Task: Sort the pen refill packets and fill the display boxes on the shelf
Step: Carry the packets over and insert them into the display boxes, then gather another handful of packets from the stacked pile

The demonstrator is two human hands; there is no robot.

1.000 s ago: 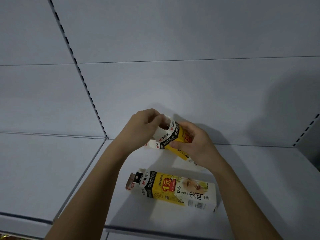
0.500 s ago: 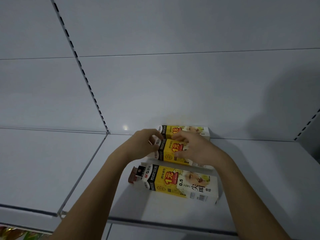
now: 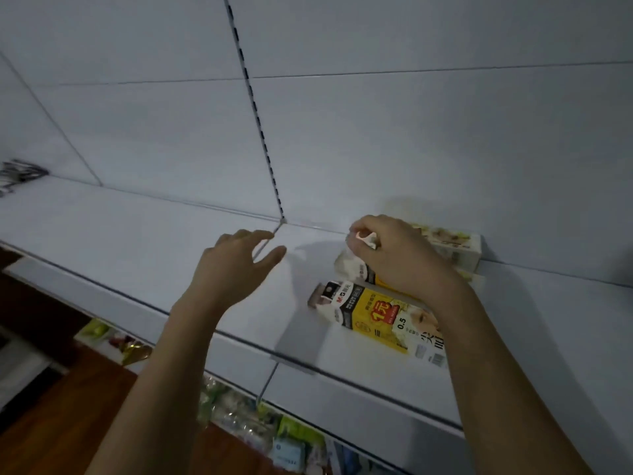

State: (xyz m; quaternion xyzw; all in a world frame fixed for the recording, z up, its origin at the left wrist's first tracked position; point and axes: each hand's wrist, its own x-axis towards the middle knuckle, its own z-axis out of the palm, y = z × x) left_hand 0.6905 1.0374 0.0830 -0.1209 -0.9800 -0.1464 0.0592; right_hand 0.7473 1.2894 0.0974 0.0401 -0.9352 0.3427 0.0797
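Setting display boxes in a row on the shelf (image 3: 144, 255).
Nearest lies one yellow box (image 3: 380, 315); behind it the right hand (image 3: 394, 255) pinches the middle box's white flap (image 3: 366, 241), best tucked squarely against the rear box (image 3: 452, 243); the left hand (image 3: 239, 258) hovers, fingers spread, empty.

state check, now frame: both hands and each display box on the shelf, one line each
left hand: fingers straight and spread, holding nothing, over the shelf
right hand: pinching a white flap at the middle box
front box: lying flat, left end flap open
middle box: lying flat, mostly hidden by the right hand
back box: lying against the back panel, blurred
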